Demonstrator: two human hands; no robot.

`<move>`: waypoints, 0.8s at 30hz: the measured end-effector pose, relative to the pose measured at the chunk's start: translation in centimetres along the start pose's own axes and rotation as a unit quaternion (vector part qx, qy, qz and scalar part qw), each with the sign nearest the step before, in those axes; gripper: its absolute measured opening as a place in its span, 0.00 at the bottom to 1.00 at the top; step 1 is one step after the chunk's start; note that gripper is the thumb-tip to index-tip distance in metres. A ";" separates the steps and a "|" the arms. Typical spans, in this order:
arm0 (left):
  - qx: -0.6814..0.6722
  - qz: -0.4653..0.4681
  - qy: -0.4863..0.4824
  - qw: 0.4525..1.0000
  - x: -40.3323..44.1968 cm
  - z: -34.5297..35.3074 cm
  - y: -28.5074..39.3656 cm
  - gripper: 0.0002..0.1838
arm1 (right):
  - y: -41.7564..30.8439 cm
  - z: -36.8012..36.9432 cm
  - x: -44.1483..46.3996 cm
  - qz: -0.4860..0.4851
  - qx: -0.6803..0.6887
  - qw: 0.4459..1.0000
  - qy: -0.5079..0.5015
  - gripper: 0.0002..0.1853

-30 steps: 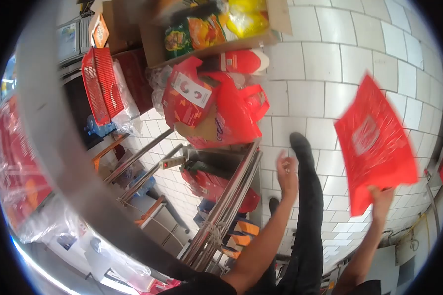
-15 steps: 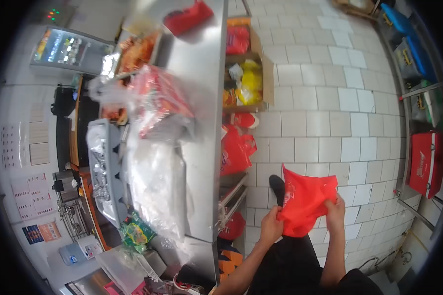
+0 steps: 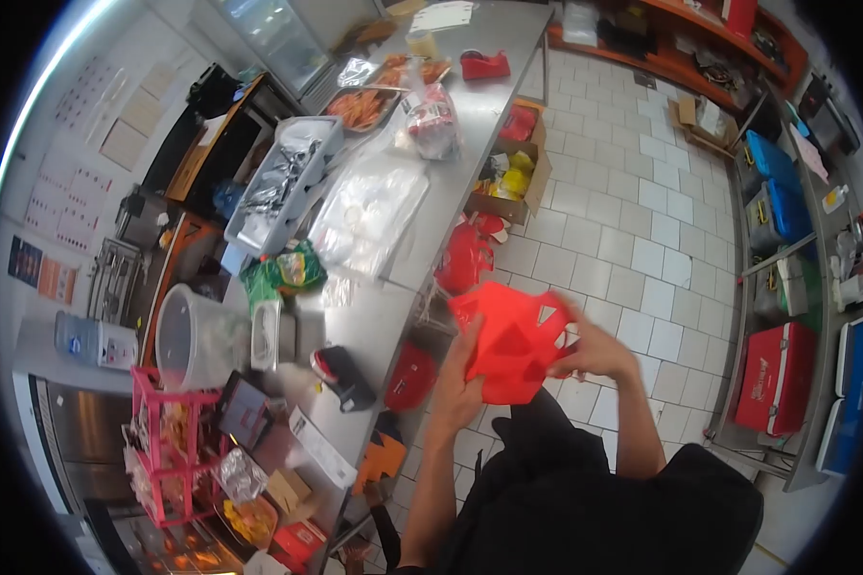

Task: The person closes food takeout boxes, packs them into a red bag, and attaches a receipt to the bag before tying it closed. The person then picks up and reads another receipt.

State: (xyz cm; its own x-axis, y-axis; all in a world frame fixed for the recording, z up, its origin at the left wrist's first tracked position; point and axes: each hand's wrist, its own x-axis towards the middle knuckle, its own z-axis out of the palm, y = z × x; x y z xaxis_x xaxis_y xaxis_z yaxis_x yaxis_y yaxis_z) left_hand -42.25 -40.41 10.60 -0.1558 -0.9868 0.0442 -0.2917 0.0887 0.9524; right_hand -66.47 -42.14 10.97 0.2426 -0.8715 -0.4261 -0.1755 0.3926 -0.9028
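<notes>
A red carrier bag [image 3: 516,350] hangs in front of my body, crumpled, with a handle hole near its top right. My left hand [image 3: 460,379] is closed on the bag's left side. On the opposite side, my right hand [image 3: 599,350] grips the edge by the handle hole, its fingers partly hidden by the bag. Whether anything is inside the bag cannot be seen. Just left of the bag runs the steel counter [image 3: 355,331]; below its edge sits another red bag [image 3: 467,257].
Along the counter are a grey cutlery bin [image 3: 283,187], clear plastic packs [image 3: 372,206], food trays [image 3: 360,108], a red tape dispenser [image 3: 485,65] and a tablet [image 3: 244,410]. An open cardboard box [image 3: 537,187] stands on the tiled floor. Shelving with a red cooler [image 3: 775,379] lines the right.
The view has turned and lifted, showing more of the counter and shelves. My hands have raised the red bag closer to me, and it is now more bunched up.
</notes>
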 end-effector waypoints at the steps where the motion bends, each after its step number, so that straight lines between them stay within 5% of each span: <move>1: -0.021 0.017 -0.023 0.999 -2.0 0.6 0.2 0.38 | 2.0 1.0 -0.2 0.008 -0.013 1.000 -0.026 0.28; 2: -0.042 0.031 -0.048 0.997 -4.0 1.1 0.6 0.39 | 4.0 2.0 -0.4 0.015 -0.026 0.998 -0.053 0.26; 4: 0.015 0.030 -0.048 0.998 -7.6 1.3 1.0 0.40 | 10.5 3.9 0.0 -0.163 -0.243 0.951 0.100 0.13; 5: 0.025 0.036 0.001 0.999 -9.1 0.9 0.0 0.39 | 10.3 4.6 -0.7 -0.136 -0.206 0.936 0.251 0.09; 6: 0.033 0.040 0.052 0.997 -10.3 0.6 -0.6 0.39 | 9.8 4.3 -1.5 -0.143 -0.207 0.934 0.252 0.09; 8: 0.080 0.024 0.079 0.993 -12.5 0.4 0.4 0.37 | 7.4 3.5 -4.3 -0.222 -0.375 0.796 0.420 0.08; 9: 0.125 0.005 0.105 0.987 -13.7 0.7 0.9 0.36 | 7.2 3.4 -4.4 -0.222 -0.369 0.799 0.419 0.08; 13: 0.219 -0.116 0.074 0.966 -16.8 3.8 1.6 0.30 | 4.6 2.9 -6.2 -0.073 -0.413 0.866 0.273 0.06; 15: 0.317 0.027 0.090 0.944 -17.0 5.6 -0.8 0.22 | 4.5 3.3 -6.6 -0.206 -0.387 0.829 0.346 0.05; 20: 0.267 -0.005 0.098 0.959 -15.2 10.5 1.8 0.20 | 6.5 1.4 -7.3 -0.330 -0.162 0.909 0.195 0.07; 24: 0.196 0.073 0.113 0.971 -13.3 14.5 1.7 0.20 | 3.1 -0.4 -14.9 -0.029 -0.046 0.982 -0.178 0.10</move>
State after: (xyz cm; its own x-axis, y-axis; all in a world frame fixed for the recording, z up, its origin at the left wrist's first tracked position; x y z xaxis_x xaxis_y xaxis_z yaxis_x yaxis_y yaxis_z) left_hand -54.39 -25.17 7.21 -0.0241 -0.9606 0.2768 -0.6264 0.2303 0.7447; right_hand -71.02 -28.02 14.56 0.5704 -0.7275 -0.3814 -0.2335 0.3016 -0.9244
